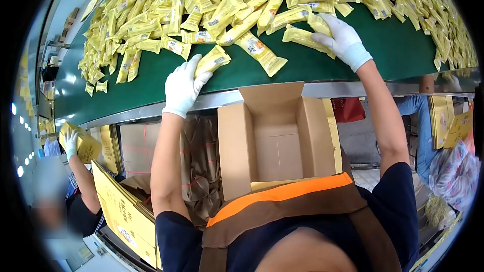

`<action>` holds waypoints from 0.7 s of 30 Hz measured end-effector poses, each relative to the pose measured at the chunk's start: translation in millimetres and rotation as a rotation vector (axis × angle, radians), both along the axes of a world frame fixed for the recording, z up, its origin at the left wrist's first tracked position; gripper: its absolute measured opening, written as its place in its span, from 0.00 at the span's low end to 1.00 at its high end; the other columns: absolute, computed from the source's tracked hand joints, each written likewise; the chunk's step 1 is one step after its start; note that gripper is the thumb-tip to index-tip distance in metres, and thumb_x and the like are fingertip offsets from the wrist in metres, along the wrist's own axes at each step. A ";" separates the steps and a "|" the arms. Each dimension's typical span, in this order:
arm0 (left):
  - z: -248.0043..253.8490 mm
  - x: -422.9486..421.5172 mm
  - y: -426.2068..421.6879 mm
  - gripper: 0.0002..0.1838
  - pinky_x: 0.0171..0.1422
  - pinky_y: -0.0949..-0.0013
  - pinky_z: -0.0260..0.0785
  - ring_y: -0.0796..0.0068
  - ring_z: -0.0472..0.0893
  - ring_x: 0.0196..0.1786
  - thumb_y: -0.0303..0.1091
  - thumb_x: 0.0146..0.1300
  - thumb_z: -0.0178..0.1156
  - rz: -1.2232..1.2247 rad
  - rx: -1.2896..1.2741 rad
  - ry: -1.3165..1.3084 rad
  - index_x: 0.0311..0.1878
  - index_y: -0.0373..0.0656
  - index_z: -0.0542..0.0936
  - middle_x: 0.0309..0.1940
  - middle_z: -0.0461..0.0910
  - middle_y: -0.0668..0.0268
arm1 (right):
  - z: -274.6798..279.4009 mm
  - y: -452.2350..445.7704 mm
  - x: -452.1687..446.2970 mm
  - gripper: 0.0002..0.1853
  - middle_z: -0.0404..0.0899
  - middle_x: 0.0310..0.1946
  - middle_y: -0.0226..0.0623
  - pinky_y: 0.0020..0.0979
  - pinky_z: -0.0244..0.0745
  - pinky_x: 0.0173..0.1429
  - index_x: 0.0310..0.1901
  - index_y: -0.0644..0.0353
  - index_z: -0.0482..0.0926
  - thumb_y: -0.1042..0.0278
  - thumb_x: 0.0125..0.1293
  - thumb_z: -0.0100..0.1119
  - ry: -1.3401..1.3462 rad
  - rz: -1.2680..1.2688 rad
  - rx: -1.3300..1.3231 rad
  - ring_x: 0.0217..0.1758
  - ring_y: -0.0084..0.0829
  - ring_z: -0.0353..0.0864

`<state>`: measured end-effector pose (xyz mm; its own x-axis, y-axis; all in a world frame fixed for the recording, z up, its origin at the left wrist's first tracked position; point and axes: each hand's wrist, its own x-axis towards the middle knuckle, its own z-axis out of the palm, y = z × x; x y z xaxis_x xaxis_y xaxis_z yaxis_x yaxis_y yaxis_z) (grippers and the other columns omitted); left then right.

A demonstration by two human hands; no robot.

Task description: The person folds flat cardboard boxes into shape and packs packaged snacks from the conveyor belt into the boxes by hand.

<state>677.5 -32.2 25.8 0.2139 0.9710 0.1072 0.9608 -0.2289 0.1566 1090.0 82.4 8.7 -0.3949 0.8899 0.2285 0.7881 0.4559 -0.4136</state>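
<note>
My left hand (182, 84), in a white glove, is closed around a yellow snack packet (214, 60) at the near edge of the green table. Farther right, my right hand (343, 40), also gloved, grips another yellow packet (319, 24) between thumb and fingers. A second packet (302, 39) lies right under that thumb; whether it is held too I cannot tell. One loose packet (259, 53) rests between my hands. Below them, against my apron, stands an open cardboard box (262, 88) with its flaps spread and bare cardboard showing inside.
A large heap of yellow packets (212, 0) covers the back of the green table (146, 83), which has a metal front edge (222, 99). At left, a person's gloved hand (70, 141) holds a yellow box (85, 146). Flat yellow cartons (126, 216) stand nearby. Another person's sleeve (421, 126) shows at right.
</note>
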 end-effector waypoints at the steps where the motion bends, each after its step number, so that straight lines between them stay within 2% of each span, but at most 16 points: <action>1: -1.1 -2.3 -0.7 0.29 0.51 0.58 0.72 0.53 0.80 0.47 0.56 0.69 0.55 0.028 -0.021 -0.024 0.64 0.45 0.74 0.43 0.80 0.55 | -5.6 2.3 -4.4 0.31 0.80 0.49 0.49 0.44 0.74 0.57 0.60 0.55 0.75 0.39 0.66 0.54 0.008 0.002 0.033 0.54 0.49 0.79; 3: -6.9 -6.7 -3.8 0.28 0.53 0.59 0.71 0.53 0.79 0.48 0.54 0.70 0.53 0.054 -0.056 -0.144 0.64 0.43 0.74 0.44 0.80 0.54 | -20.3 2.3 -18.6 0.29 0.80 0.48 0.48 0.46 0.75 0.56 0.58 0.55 0.76 0.40 0.67 0.52 0.022 0.003 0.092 0.52 0.49 0.80; 5: -11.1 -13.2 -5.9 0.28 0.55 0.60 0.71 0.54 0.79 0.49 0.52 0.71 0.52 0.048 -0.078 -0.327 0.65 0.42 0.74 0.44 0.79 0.53 | -18.9 -4.5 -29.5 0.25 0.81 0.43 0.45 0.47 0.75 0.53 0.53 0.56 0.77 0.42 0.69 0.49 -0.150 0.006 -0.002 0.49 0.49 0.80; 6: 1.2 -11.6 -6.4 0.29 0.57 0.61 0.69 0.53 0.78 0.51 0.51 0.70 0.54 0.103 -0.235 -0.327 0.64 0.40 0.75 0.45 0.78 0.52 | -6.5 -10.5 -33.8 0.25 0.81 0.43 0.45 0.47 0.76 0.53 0.52 0.56 0.77 0.42 0.69 0.50 -0.197 0.020 -0.055 0.49 0.49 0.80; 7: 1.5 -14.7 -6.6 0.29 0.57 0.60 0.69 0.53 0.78 0.51 0.52 0.69 0.55 0.065 -0.244 -0.254 0.64 0.40 0.75 0.45 0.78 0.52 | 2.8 -18.5 -35.8 0.24 0.81 0.42 0.44 0.46 0.76 0.52 0.51 0.56 0.77 0.43 0.69 0.50 -0.246 0.031 -0.104 0.49 0.49 0.80; 8: -0.4 -19.6 -3.8 0.30 0.57 0.60 0.70 0.52 0.78 0.51 0.52 0.68 0.56 0.023 -0.244 -0.182 0.64 0.40 0.75 0.46 0.78 0.51 | 4.6 -29.6 -35.3 0.23 0.81 0.41 0.43 0.47 0.76 0.51 0.53 0.54 0.76 0.44 0.68 0.53 -0.271 0.071 -0.046 0.47 0.48 0.80; 9: 5.7 -14.8 0.1 0.30 0.57 0.59 0.70 0.52 0.78 0.51 0.52 0.67 0.57 -0.018 -0.242 -0.113 0.64 0.39 0.76 0.46 0.78 0.51 | -0.3 -35.2 -29.0 0.25 0.80 0.40 0.40 0.45 0.76 0.49 0.55 0.52 0.75 0.45 0.63 0.60 -0.269 0.138 0.098 0.45 0.44 0.80; 10: 12.9 -7.6 0.5 0.32 0.57 0.59 0.70 0.51 0.77 0.51 0.52 0.64 0.60 0.004 -0.289 -0.062 0.64 0.39 0.76 0.48 0.77 0.50 | 1.6 -38.2 -18.8 0.27 0.79 0.40 0.39 0.44 0.75 0.49 0.56 0.52 0.75 0.45 0.61 0.62 -0.289 0.187 0.117 0.45 0.42 0.80; 12: 9.0 -2.4 -4.0 0.32 0.56 0.59 0.71 0.51 0.78 0.53 0.50 0.62 0.63 0.006 -0.217 -0.056 0.66 0.42 0.74 0.48 0.77 0.51 | 29.0 -49.8 -6.6 0.34 0.77 0.41 0.36 0.40 0.73 0.50 0.59 0.52 0.73 0.44 0.53 0.68 -0.327 0.256 0.199 0.47 0.39 0.79; 13: 6.6 1.2 -8.0 0.34 0.56 0.59 0.72 0.51 0.78 0.54 0.49 0.61 0.64 0.009 -0.169 -0.053 0.68 0.44 0.73 0.48 0.78 0.51 | 25.0 -49.8 1.5 0.35 0.77 0.41 0.37 0.40 0.73 0.50 0.59 0.52 0.74 0.43 0.53 0.69 -0.349 0.211 0.196 0.47 0.39 0.79; 15: 14.8 12.8 -14.7 0.36 0.56 0.58 0.72 0.51 0.78 0.54 0.48 0.59 0.65 0.054 -0.278 -0.071 0.70 0.47 0.70 0.49 0.78 0.51 | 6.0 -53.0 21.1 0.36 0.77 0.41 0.37 0.39 0.73 0.50 0.58 0.52 0.74 0.41 0.51 0.69 -0.387 0.123 0.183 0.47 0.39 0.79; 16: 25.2 20.5 -15.4 0.38 0.56 0.58 0.72 0.51 0.78 0.54 0.47 0.58 0.66 0.075 -0.332 -0.073 0.71 0.48 0.69 0.50 0.78 0.51 | 0.4 -47.5 26.1 0.36 0.77 0.42 0.41 0.41 0.73 0.52 0.57 0.55 0.75 0.41 0.50 0.71 -0.368 0.046 0.043 0.48 0.42 0.79; 17: 42.6 39.4 -13.8 0.44 0.62 0.61 0.71 0.52 0.78 0.58 0.45 0.53 0.71 0.222 -0.483 0.013 0.74 0.47 0.65 0.55 0.78 0.50 | 6.0 -35.6 26.7 0.37 0.77 0.43 0.43 0.41 0.73 0.54 0.56 0.57 0.75 0.41 0.50 0.71 -0.269 0.056 -0.110 0.50 0.44 0.78; 19: 22.3 33.0 -14.5 0.48 0.67 0.64 0.68 0.58 0.77 0.62 0.41 0.49 0.74 0.010 -0.283 -0.345 0.74 0.41 0.64 0.60 0.77 0.52 | 26.2 -13.6 19.2 0.37 0.78 0.45 0.46 0.41 0.73 0.57 0.56 0.59 0.74 0.42 0.50 0.71 -0.053 0.074 -0.424 0.52 0.47 0.78; 20: 17.8 40.5 -5.0 0.48 0.70 0.66 0.65 0.64 0.75 0.65 0.38 0.48 0.74 -0.005 -0.297 -0.623 0.73 0.35 0.64 0.63 0.74 0.51 | 35.4 -2.5 8.5 0.37 0.77 0.48 0.51 0.40 0.72 0.60 0.55 0.63 0.74 0.43 0.49 0.69 -0.070 0.136 -0.292 0.55 0.50 0.77; 21: 41.7 65.1 8.3 0.46 0.71 0.66 0.64 0.66 0.74 0.65 0.37 0.50 0.72 -0.016 -0.322 -0.657 0.72 0.33 0.64 0.63 0.73 0.52 | 43.0 8.4 -7.7 0.38 0.77 0.51 0.50 0.39 0.71 0.63 0.57 0.63 0.74 0.46 0.48 0.71 -0.082 0.159 -0.192 0.57 0.48 0.76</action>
